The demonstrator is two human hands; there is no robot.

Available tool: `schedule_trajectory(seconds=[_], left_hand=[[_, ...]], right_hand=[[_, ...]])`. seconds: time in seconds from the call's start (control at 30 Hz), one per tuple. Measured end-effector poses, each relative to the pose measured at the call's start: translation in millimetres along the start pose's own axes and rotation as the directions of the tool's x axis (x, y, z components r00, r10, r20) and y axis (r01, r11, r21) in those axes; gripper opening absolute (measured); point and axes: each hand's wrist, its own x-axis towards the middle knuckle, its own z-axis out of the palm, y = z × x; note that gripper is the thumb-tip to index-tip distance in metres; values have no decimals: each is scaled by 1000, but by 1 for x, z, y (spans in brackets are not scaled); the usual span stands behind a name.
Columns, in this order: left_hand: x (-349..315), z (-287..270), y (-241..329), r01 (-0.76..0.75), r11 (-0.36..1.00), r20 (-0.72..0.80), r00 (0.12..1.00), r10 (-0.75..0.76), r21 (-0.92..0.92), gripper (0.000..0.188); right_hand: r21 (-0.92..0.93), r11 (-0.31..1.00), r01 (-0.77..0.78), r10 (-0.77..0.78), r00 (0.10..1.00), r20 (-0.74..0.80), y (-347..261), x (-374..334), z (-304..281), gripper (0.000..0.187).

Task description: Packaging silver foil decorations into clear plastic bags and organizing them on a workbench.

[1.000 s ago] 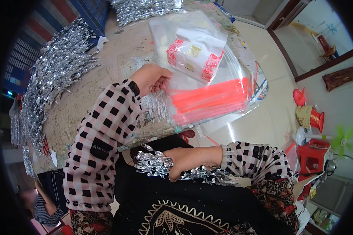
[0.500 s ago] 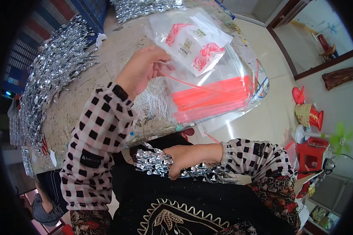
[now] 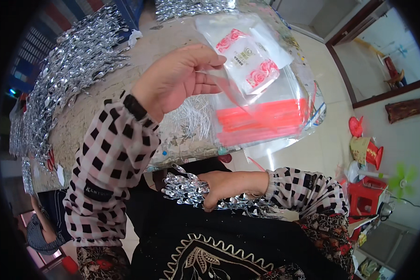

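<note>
Over the near part of the table, my left hand (image 3: 184,77) is closed in a pinch at the edge of a clear plastic bag (image 3: 233,93) with a reddish strip, blurred by motion. Under it lies a stack of clear bags with red bands (image 3: 261,119), topped by a white packet with pink roses (image 3: 256,77). Close to my body, my right hand (image 3: 219,186) is wrapped round a bundle of shiny silver twisted strips (image 3: 185,187), held level over my black apron. Part of the bundle is hidden by the hand and forearm.
Piles of silver twisted strips (image 3: 74,60) cover the left side of the worn table (image 3: 168,44), with more at the far edge. Thin white ties (image 3: 191,116) lie beside the bags. A green fan (image 3: 402,181) and red stool (image 3: 366,196) stand right. Another person (image 3: 44,228) is at lower left.
My left hand has moved a little right, its fingers straighter, drawing the bag's reddish strip with it. The whole view has shifted slightly. My right hand still grips the silver bundle.
</note>
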Motion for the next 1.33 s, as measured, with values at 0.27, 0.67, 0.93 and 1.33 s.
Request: schedule_trajectory(seconds=[0.27,0.67,0.93,1.33], left_hand=[[-80,-15,32,-94,995,-48,995,92,-32,14],[-248,-186,-79,-495,842,-471,703,533,214,11],[-290,-196,-181,-451,893,-736,601,311,9,9],[-371,-241,-44,-888,453,-530,351,772,72,40]], right_hand=[[-82,997,-4,0,999,-47,3,4,1,57],[-270,963,-13,17,1000,12,-19,29,26,47],[-292,953,-83,72,996,-46,-44,51,61,44],[-331,927,-178,152,983,-102,-76,68,88,47]])
